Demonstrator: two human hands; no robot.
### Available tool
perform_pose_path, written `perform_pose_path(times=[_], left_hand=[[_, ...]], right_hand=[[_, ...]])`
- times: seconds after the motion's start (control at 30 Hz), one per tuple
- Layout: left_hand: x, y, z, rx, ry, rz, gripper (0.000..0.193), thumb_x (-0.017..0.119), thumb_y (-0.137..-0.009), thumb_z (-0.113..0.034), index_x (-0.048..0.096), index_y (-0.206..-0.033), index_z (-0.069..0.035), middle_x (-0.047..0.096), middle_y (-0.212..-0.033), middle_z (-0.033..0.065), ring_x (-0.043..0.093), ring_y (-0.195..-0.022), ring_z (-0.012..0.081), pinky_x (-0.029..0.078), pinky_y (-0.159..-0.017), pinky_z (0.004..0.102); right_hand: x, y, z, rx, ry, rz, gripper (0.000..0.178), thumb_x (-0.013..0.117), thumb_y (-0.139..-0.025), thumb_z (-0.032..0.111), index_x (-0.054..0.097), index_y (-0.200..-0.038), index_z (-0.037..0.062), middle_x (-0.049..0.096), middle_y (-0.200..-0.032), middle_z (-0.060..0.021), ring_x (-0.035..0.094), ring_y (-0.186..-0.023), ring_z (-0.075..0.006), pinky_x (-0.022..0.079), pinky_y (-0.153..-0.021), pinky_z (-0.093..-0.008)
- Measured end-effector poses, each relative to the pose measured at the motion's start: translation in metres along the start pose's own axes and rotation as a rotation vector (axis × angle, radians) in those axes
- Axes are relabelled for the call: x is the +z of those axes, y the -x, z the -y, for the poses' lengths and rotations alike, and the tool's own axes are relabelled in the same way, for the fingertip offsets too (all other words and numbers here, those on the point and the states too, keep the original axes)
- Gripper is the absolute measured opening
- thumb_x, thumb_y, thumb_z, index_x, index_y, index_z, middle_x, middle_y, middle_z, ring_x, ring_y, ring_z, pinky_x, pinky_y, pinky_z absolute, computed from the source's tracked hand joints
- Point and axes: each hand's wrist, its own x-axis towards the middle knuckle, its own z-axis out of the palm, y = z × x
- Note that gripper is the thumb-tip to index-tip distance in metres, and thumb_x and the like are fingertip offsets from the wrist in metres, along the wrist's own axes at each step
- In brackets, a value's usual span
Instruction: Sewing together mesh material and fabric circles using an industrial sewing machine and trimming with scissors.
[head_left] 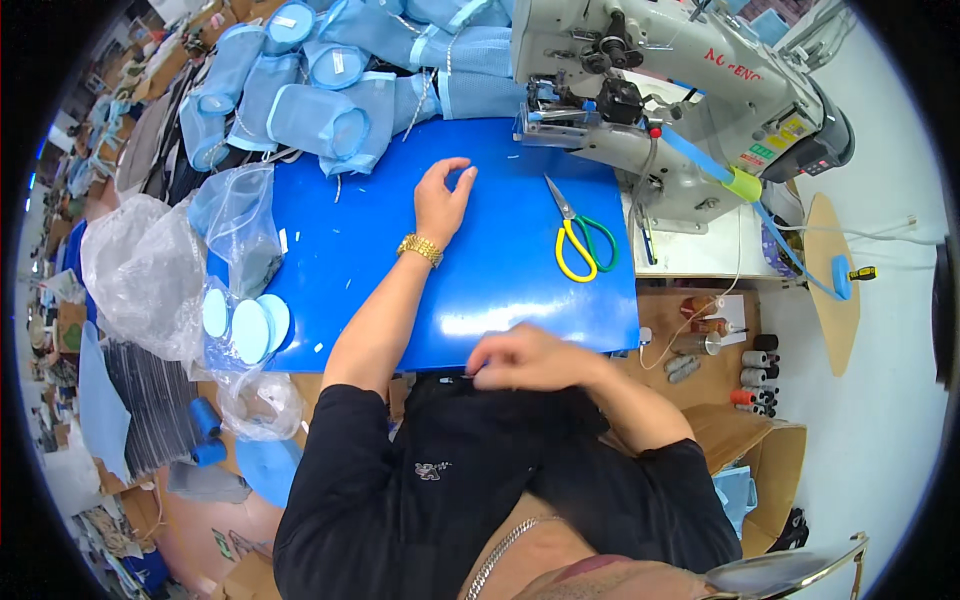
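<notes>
My left hand [443,203] is over the blue tabletop [350,235], thumb and fingers curved but apart, with nothing between them. A gold watch or bracelet [420,250] circles that wrist. Just beyond the hand lie several light-blue mesh tubes [310,118] with round ends and hanging cords. My right hand [528,360] is at the table's near edge, close to my lap. Motion smears its curled fingers, so I cannot make out whether they hold anything. Scissors [580,236] with one yellow and one green handle lie to the right, touched by neither hand.
At the right back stands a sewing machine [690,110] with blue tape [695,155] fed toward it. Clear plastic bags [150,270] and pale-blue discs [255,328] lie at the left. Thread spools [760,375] and a cardboard box [780,470] are at the lower right.
</notes>
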Motion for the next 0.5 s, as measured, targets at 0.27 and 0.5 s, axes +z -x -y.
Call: perform_pose_path(times=[0.27,0.5], left_hand=[[0.037,-0.033,-0.083,0.083,0.431,-0.01,0.026,0.076,-0.08,-0.016,0.067,-0.101,-0.003,0.068,-0.097,0.0074,0.065,-0.086,0.015,0.053,-0.074,0.0285],[0.037,-0.05,-0.087,0.029,0.333,-0.025,0.022,0.078,-0.079,-0.017,0.067,-0.09,-0.001,0.065,-0.093,0.0072,0.064,-0.082,0.014,0.053,-0.07,0.0272]], right_hand=[[-0.158,0.054,-0.007,-0.183,0.345,-1.315,0.028,0.069,-0.084,0.007,0.064,-0.112,0.0034,0.062,-0.093,-0.0013,0.049,-0.062,-0.0044,0.042,-0.055,-0.0197],[-0.204,0.046,0.01,-0.175,0.62,-1.437,0.038,0.072,-0.081,0.01,0.061,-0.117,0.0014,0.063,-0.105,-0.0102,0.054,-0.058,-0.01,0.045,-0.055,-0.0239]])
